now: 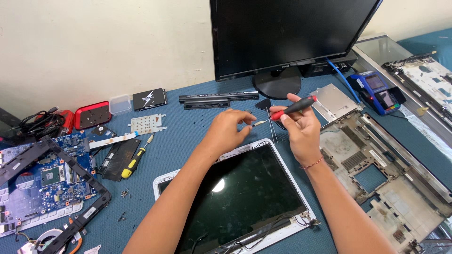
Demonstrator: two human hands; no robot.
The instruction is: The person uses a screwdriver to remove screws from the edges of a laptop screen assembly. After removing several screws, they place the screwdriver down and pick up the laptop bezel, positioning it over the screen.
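Observation:
My right hand (301,127) grips a red-and-black handled screwdriver (294,107), its shaft pointing left. My left hand (228,129) pinches a small pale part (258,123) at the screwdriver's tip. Both hands hover above the far edge of a white-framed laptop screen panel (245,193) lying flat on the blue table, with loose cables at its near edge.
A dark monitor (287,33) stands behind. A laptop base shell (386,169) lies right, a blue motherboard (47,181) and black bezel left. A yellow screwdriver (134,162), battery bar (219,98), black drive (149,99), red case (92,115) and loose screws (125,193) lie around.

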